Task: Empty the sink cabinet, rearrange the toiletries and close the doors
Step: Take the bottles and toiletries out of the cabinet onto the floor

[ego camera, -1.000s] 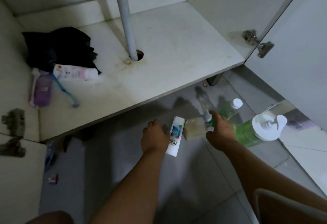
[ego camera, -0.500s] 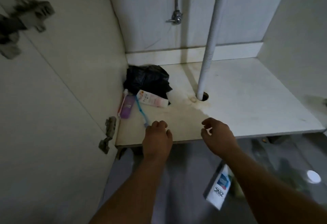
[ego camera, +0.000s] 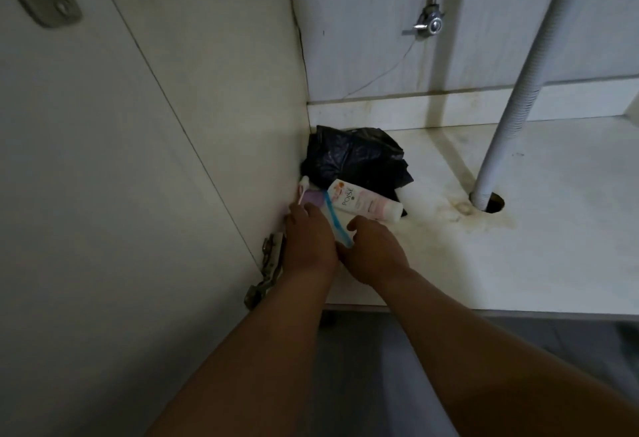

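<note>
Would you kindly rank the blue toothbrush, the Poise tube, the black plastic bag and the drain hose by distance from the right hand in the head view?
1. blue toothbrush, touching the right hand, on its left
2. Poise tube, just beyond the fingers
3. black plastic bag, back left corner
4. drain hose, far right

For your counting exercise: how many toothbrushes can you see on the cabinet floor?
2: a blue toothbrush between the hands, and a pink toothbrush against the left wall. Others may hide under the hands or the black bag.
</note>
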